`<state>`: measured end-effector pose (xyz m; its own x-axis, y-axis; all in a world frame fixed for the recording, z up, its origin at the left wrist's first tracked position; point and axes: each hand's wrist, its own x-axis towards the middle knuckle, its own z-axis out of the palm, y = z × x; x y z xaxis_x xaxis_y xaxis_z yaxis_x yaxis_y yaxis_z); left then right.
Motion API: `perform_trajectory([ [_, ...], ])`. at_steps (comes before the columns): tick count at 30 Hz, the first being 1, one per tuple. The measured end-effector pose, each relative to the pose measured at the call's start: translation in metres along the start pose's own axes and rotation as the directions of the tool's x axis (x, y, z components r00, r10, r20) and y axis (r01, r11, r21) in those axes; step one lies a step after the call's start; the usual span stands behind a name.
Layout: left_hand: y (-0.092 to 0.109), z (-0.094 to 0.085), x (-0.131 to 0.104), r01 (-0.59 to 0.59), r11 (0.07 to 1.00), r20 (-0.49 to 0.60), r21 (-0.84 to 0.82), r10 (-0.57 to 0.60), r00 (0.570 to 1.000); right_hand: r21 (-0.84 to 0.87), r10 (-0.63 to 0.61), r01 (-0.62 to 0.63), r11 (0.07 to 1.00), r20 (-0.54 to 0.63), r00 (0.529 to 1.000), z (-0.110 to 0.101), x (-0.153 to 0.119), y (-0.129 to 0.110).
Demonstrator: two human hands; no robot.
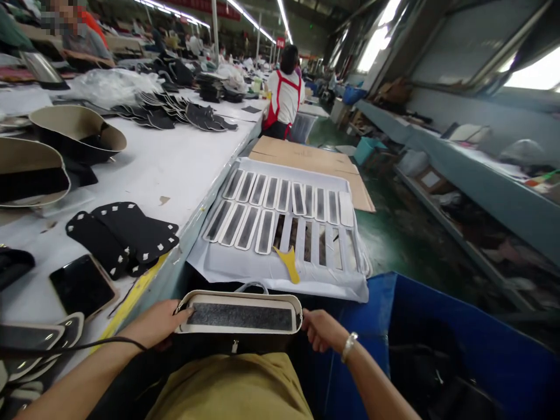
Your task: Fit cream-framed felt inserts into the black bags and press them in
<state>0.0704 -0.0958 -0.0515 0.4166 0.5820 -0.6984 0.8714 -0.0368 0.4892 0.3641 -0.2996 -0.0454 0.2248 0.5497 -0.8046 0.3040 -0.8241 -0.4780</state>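
A bag body (240, 338) with a cream rim and a dark strip along its inside base rests at my lap. My left hand (164, 322) grips its left end, the thumb over the rim. At the right end, my right hand (321, 329) pinches the rim with curled fingers; a bracelet is on that wrist. Beyond the bag, rows of white-edged dark strips (248, 227) lie on a white-covered board (245, 268). A yellow piece (289, 263) sits at the near side of the board.
On the white table (144, 157) at left are black pieces (131, 233), a phone (83, 286) and curved bag bodies (79, 131). A blue bin (437, 309) stands at right. Cardboard (306, 154) lies behind the board; a person (286, 96) is further back.
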Motion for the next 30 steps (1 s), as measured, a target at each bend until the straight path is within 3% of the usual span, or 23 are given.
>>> perform_trajectory([
  [3,0.005,-0.002,-0.004,-0.003,0.999,-0.009,0.036,0.003,1.000,0.111,0.044,-0.037,0.993,-0.059,0.997,-0.024,-0.007,-0.009],
  [5,0.007,-0.003,-0.006,-0.008,0.998,-0.014,0.067,0.009,1.000,0.065,0.016,-0.016,0.998,0.004,1.000,-0.026,-0.011,-0.021],
  [9,0.004,-0.003,-0.005,-0.029,0.997,-0.018,0.076,0.031,0.999,-0.002,0.083,-0.083,0.997,0.127,0.988,-0.007,-0.009,-0.032],
  [11,0.000,-0.002,-0.005,-0.039,0.998,-0.006,0.054,0.040,0.999,0.030,0.093,-0.097,0.995,0.099,0.991,0.003,-0.006,-0.029],
  [16,-0.003,-0.001,-0.006,-0.051,0.999,0.013,0.003,0.051,0.999,0.059,-0.038,0.040,0.997,-0.032,0.999,0.013,-0.009,-0.019],
  [23,0.005,-0.010,-0.018,-0.107,0.989,-0.042,0.098,0.111,0.993,-0.009,-0.107,0.107,0.994,-0.062,0.992,0.013,-0.010,-0.025],
  [27,-0.007,-0.014,-0.021,-0.173,0.983,0.045,-0.056,0.175,0.984,0.036,-0.130,0.132,0.991,-0.058,0.990,0.015,-0.001,-0.019],
  [30,-0.014,-0.014,-0.022,-0.208,0.973,0.037,-0.104,0.213,0.976,0.052,-0.152,0.153,0.987,-0.033,0.988,0.016,0.001,-0.015],
])
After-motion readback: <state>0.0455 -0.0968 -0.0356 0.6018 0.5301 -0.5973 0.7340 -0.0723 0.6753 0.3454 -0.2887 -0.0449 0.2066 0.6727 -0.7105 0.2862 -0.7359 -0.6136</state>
